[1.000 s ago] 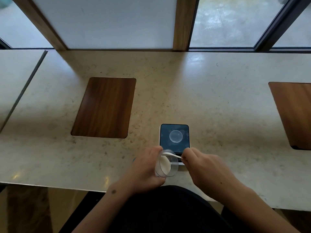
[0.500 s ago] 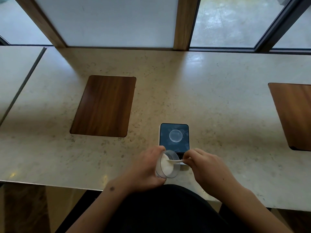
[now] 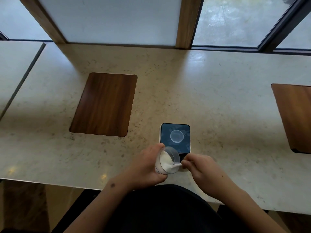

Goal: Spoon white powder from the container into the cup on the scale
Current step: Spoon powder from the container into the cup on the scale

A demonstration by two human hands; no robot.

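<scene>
A small dark square scale (image 3: 181, 145) sits on the stone counter, with a clear round cup (image 3: 176, 136) at its middle. Just in front of the scale, my left hand (image 3: 146, 167) holds a clear container (image 3: 165, 161) tilted to the right, with white powder inside. My right hand (image 3: 200, 169) pinches a small white spoon (image 3: 176, 164) whose tip is dipped into the powder at the container's lower rim. The spoon's handle is mostly hidden by my fingers.
A dark wooden inset panel (image 3: 104, 105) lies left of the scale and another (image 3: 294, 115) at the far right. The counter's front edge (image 3: 50, 181) runs just below my hands. A window frame (image 3: 183, 22) backs the counter.
The spoon has gone from the container's upper rim down into the powder at its lower edge. The container has tilted a little more, with both hands staying near the scale's front.
</scene>
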